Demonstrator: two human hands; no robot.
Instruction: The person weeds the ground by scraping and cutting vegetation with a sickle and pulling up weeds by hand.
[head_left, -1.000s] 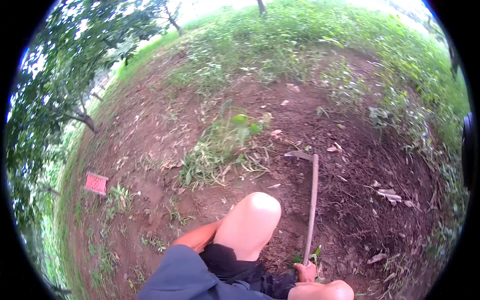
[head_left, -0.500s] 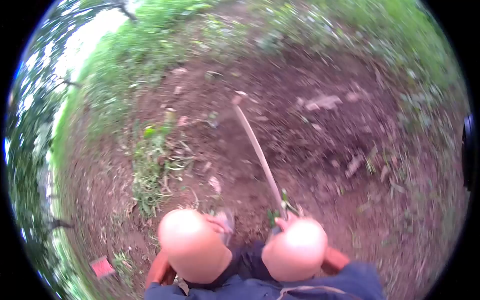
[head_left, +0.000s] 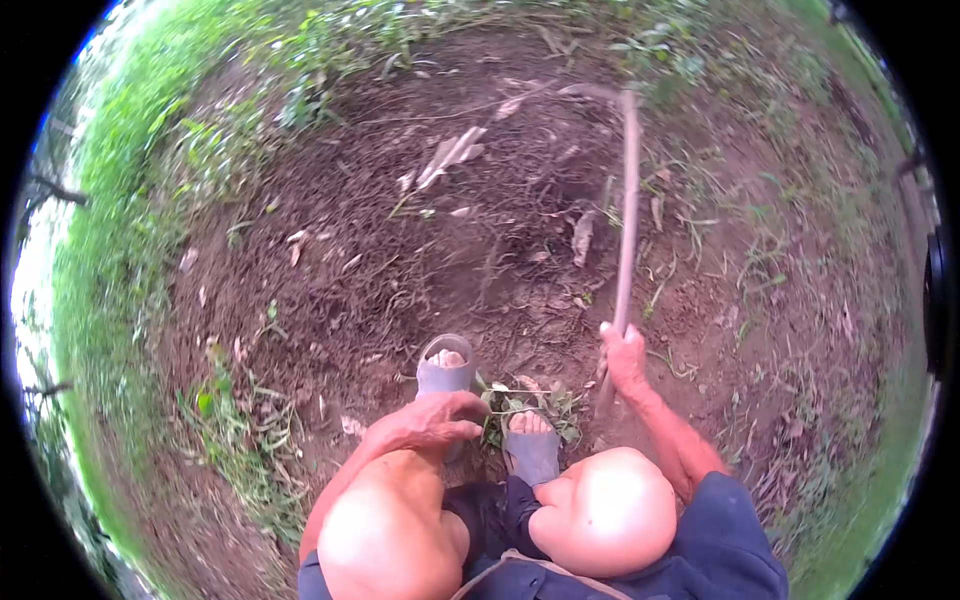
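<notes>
My right hand (head_left: 624, 358) is wrapped round the lower part of a long, pale wooden-handled tool (head_left: 630, 210). The handle runs up and away over the soil; at its far end a thin, blurred piece bends off to the left. My left hand (head_left: 440, 418) hangs in front of the left knee, thumb and fingers apart, with nothing seen between them. Its fingertips are right beside a small heap of pulled green weeds (head_left: 545, 405) lying between my feet. My sandalled left foot (head_left: 447, 370) and right foot (head_left: 530, 440) rest on the dirt.
Loose brown soil (head_left: 400, 270) spreads ahead, with dry leaves and a pale broken stick (head_left: 450, 158) on it. More weeds lie in a clump (head_left: 245, 430) at the left. Grass (head_left: 110, 250) rings the dug patch, and leafy plants (head_left: 340, 60) grow at the far edge.
The view has turned to the right. The tool's far end has swung rightward and away, and my right hand has moved out to the right with it. My left hand has come forward.
</notes>
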